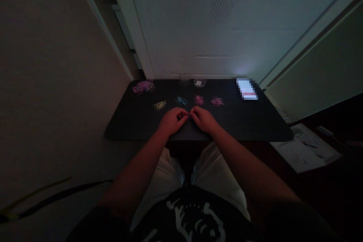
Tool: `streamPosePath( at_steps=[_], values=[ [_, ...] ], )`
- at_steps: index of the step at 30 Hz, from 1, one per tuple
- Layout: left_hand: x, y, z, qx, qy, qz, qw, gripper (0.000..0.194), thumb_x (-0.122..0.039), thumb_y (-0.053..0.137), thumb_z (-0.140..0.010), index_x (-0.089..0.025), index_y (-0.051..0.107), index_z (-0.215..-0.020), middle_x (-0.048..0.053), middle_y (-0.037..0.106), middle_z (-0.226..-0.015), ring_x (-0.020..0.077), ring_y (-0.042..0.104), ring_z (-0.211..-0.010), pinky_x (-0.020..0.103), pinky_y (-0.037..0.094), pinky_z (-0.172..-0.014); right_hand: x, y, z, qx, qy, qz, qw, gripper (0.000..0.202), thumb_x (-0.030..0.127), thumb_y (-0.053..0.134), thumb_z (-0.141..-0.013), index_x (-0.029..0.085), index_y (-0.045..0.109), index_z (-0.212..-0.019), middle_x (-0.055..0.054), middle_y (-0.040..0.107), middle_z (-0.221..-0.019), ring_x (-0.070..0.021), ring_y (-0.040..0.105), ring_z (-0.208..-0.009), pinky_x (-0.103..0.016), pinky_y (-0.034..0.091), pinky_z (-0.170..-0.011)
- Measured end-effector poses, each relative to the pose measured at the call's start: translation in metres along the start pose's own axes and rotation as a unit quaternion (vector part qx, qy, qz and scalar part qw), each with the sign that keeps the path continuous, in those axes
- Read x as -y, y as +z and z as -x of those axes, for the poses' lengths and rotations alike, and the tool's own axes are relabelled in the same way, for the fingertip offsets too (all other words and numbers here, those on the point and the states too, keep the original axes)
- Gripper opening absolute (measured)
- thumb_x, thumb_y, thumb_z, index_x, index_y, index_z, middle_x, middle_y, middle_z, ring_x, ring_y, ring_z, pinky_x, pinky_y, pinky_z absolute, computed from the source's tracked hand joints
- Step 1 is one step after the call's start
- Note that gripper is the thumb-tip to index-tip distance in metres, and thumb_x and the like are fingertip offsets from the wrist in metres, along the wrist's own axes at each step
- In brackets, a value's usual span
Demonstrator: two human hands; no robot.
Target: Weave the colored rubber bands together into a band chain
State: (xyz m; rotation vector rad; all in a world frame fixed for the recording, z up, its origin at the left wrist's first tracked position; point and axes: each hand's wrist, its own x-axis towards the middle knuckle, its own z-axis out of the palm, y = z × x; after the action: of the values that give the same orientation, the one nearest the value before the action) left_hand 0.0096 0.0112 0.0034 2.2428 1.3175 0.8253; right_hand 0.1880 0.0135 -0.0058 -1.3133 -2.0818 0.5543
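Above the front middle of the black table [130,123], my left hand [173,120] is closed in a pinch, thumb against fingers. My right hand [202,118] faces it, also pinched, with the fingertips nearly meeting. Whatever lies between the fingers is too small and dark to make out. Just beyond them sit small piles of thin strand-like pieces: a blue pile [181,101], a hot pink pile [199,100], a purplish-pink pile [217,101] and a pale yellow pile [160,105]. A larger mixed pink and purple pile [143,87] occupies the back left corner.
A clear round container [184,79] stands at the table's back edge, beside a shallow round dish or lid [199,82] with a white square in it. A lit phone-like screen [247,89] is at the back right. A white panel with hearts [181,26] rises behind the table.
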Motion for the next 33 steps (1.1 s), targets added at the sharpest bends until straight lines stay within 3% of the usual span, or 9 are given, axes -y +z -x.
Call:
streamPosePath(
  at_steps=[21,33],
  values=[
    [-0.002,-0.0007,0.0008,-0.005,0.028,0.011,1.0,0.011,-0.024,0.053,-0.08,-0.019,0.061,-0.087,0.002,0.06,-0.082,0.0138,0.054,-0.074,0.027,0.044,-0.07,0.0005,-0.0002,0.0002,0.014,-0.009,0.02,1.0,0.012,0.025,0.046,-0.084,0.02,0.056,-0.082,-0.002,0.061,-0.076,-0.0148,0.053,-0.07,-0.025,0.037,-0.065],
    [0.0007,-0.0003,-0.0005,-0.012,0.0,0.021,1.0,0.012,-0.026,0.051,-0.082,-0.018,0.06,-0.085,0.001,0.061,-0.08,0.0137,0.055,-0.073,0.027,0.043,-0.069,0.003,-0.0025,0.0012,-0.001,0.003,-0.01,1.0,0.014,0.024,0.041,-0.086,0.02,0.053,-0.081,-0.002,0.059,-0.075,-0.0144,0.053,-0.069,-0.025,0.037,-0.067]
  ],
)
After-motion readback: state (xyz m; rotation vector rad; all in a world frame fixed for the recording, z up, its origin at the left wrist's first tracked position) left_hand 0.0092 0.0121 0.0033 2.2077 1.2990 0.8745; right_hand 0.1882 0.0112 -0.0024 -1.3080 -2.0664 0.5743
